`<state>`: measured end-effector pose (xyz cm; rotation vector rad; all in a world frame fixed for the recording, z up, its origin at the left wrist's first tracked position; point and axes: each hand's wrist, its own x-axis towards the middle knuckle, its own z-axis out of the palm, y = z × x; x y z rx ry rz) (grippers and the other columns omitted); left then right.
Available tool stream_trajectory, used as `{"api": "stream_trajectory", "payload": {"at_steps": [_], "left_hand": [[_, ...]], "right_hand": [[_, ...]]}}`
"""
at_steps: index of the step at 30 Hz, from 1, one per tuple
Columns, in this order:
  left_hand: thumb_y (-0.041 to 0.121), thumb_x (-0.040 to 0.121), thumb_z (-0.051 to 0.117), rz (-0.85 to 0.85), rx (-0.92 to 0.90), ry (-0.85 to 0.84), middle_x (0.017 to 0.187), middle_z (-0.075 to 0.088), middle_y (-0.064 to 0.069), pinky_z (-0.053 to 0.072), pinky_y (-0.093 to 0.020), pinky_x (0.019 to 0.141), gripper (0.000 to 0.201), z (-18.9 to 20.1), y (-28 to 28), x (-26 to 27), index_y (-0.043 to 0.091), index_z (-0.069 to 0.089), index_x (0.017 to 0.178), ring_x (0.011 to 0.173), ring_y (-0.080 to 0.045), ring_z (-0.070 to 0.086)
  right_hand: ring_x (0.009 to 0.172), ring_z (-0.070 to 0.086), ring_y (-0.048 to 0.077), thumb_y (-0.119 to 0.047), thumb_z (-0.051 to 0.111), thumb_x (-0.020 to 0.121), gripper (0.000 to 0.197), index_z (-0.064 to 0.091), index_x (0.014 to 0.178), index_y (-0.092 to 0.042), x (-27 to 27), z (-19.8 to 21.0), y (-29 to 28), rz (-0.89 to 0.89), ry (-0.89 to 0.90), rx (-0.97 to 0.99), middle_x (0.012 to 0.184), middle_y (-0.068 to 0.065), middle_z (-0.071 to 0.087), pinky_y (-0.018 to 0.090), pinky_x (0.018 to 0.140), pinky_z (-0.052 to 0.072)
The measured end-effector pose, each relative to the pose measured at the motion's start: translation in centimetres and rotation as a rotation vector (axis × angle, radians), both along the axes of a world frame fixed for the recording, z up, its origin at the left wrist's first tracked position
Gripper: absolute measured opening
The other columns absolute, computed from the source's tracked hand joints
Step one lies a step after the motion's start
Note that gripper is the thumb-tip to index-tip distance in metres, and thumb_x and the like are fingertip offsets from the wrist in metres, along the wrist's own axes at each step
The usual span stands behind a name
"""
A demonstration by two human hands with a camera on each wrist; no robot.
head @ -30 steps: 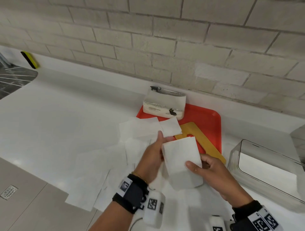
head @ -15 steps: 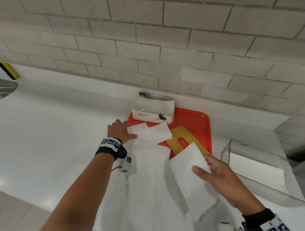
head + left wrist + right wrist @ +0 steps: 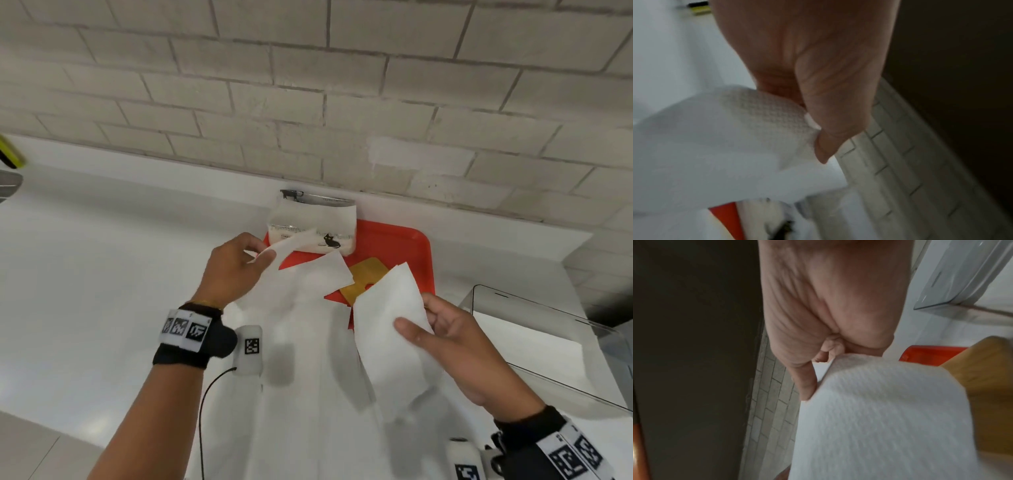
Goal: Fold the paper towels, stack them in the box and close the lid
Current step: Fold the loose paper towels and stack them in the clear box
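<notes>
My right hand (image 3: 433, 329) holds a folded white paper towel (image 3: 387, 329) above the counter, thumb on top; in the right wrist view the folded towel (image 3: 890, 418) fills the lower right under my fingers. My left hand (image 3: 239, 267) pinches the corner of another paper towel (image 3: 291, 245) and lifts it off the counter near the red tray; the left wrist view shows that embossed towel (image 3: 735, 138) pinched under the thumb (image 3: 830, 129). Several loose towels (image 3: 308, 342) lie spread on the white counter. The clear box (image 3: 541, 329) stands open at the right.
A red tray (image 3: 404, 253) by the wall carries a tissue pack with a cat print (image 3: 315, 226) and a wooden board (image 3: 363, 277). A tiled wall runs behind. A yellow-black object (image 3: 8, 154) and a sink edge sit far left.
My left hand let go of the folded towel, reached to the loose towels by the tray, then pinched one and lifted it. My right hand keeps the folded towel, now raised slightly.
</notes>
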<state>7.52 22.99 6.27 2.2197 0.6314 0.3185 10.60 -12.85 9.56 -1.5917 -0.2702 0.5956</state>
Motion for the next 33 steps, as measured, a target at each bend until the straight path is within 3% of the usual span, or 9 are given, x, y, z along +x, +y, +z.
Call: {"api": "stream_trajectory", "payload": {"at_steps": [6,10,12,16,20,23,26,29,33], "left_hand": [[0.020,0.094,0.071,-0.101,-1.063,-0.085,0.099,0.072,-0.014,0.054,-0.033,0.072,0.006,-0.9,-8.3,-5.6,0.018,0.066,0.095,0.079,-0.023,0.070],[0.025,0.100,0.064,-0.115,-1.446,-0.140,0.140,0.063,-0.025,0.044,-0.058,0.115,0.045,-3.1,-13.8,-7.2,-0.002,0.059,0.137,0.130,-0.045,0.060],[0.025,0.102,0.059,-0.073,-1.542,-0.163,0.141,0.064,-0.022,0.039,-0.059,0.119,0.047,-2.8,-15.4,-7.6,0.002,0.058,0.143,0.135,-0.043,0.057],[0.023,0.100,0.056,-0.025,-1.608,-0.213,0.143,0.064,-0.018,0.039,-0.056,0.120,0.044,-3.1,-16.9,-7.9,0.006,0.061,0.140,0.135,-0.039,0.057],[0.017,0.093,0.060,-0.042,-1.653,-0.242,0.133,0.066,-0.018,0.038,-0.054,0.119,0.028,-3.6,-17.6,-8.0,0.008,0.065,0.119,0.124,-0.035,0.061],[0.017,0.079,0.069,-0.058,-1.695,-0.289,0.133,0.064,-0.020,0.043,-0.051,0.112,0.044,-3.7,-18.0,-8.2,0.008,0.062,0.122,0.119,-0.035,0.062],[0.020,0.080,0.073,-0.077,-1.692,-0.304,0.136,0.063,-0.023,0.042,-0.057,0.114,0.055,-3.6,-18.5,-8.4,0.004,0.060,0.131,0.123,-0.040,0.060],[0.028,0.097,0.073,-0.058,-1.445,-0.212,0.135,0.069,-0.020,0.047,-0.059,0.112,0.048,-3.5,-18.7,-8.3,0.004,0.061,0.136,0.127,-0.041,0.064],[0.017,0.088,0.082,-0.008,-1.254,-0.143,0.122,0.077,-0.013,0.053,-0.061,0.106,0.045,-3.8,-17.7,-7.9,0.009,0.065,0.129,0.116,-0.037,0.072]], "right_hand": [[0.112,0.073,0.026,-0.007,0.068,0.089,0.042,0.062,0.131,-0.010,-0.4,0.9,2.2,0.000,0.070,0.251,0.126,0.012,0.074,0.035,0.092,0.061],[0.104,0.076,0.027,-0.005,0.069,0.091,0.038,0.062,0.128,-0.009,-1.0,-0.1,3.7,-0.058,0.121,0.250,0.121,0.014,0.076,0.036,0.083,0.063],[0.105,0.076,0.029,-0.009,0.071,0.093,0.030,0.066,0.122,-0.010,-1.3,-1.0,4.0,-0.129,0.111,0.181,0.117,0.012,0.078,0.042,0.089,0.061],[0.103,0.077,0.027,-0.021,0.073,0.095,0.020,0.073,0.114,-0.016,-2.0,-2.4,4.2,-0.232,0.121,0.073,0.109,0.005,0.081,0.048,0.094,0.060],[0.097,0.078,0.017,-0.023,0.072,0.097,0.019,0.075,0.114,-0.016,-2.7,-2.5,4.2,-0.223,0.135,0.067,0.107,0.000,0.081,0.027,0.075,0.061],[0.094,0.078,0.013,-0.023,0.070,0.098,0.020,0.074,0.116,-0.015,-3.0,-2.5,3.9,-0.196,0.174,0.081,0.108,0.000,0.081,0.018,0.067,0.059],[0.102,0.077,0.017,-0.022,0.069,0.099,0.022,0.074,0.119,-0.015,-3.2,-2.7,3.7,-0.183,0.200,0.065,0.111,0.001,0.081,0.027,0.080,0.060],[0.104,0.077,0.022,-0.021,0.070,0.098,0.021,0.074,0.119,-0.016,-3.7,-2.9,3.5,-0.148,0.172,0.049,0.111,0.002,0.081,0.040,0.090,0.060],[0.102,0.077,0.018,-0.022,0.075,0.094,0.021,0.074,0.115,-0.020,-4.1,-3.4,2.7,-0.085,0.072,-0.040,0.108,-0.003,0.081,0.040,0.093,0.061]]}}
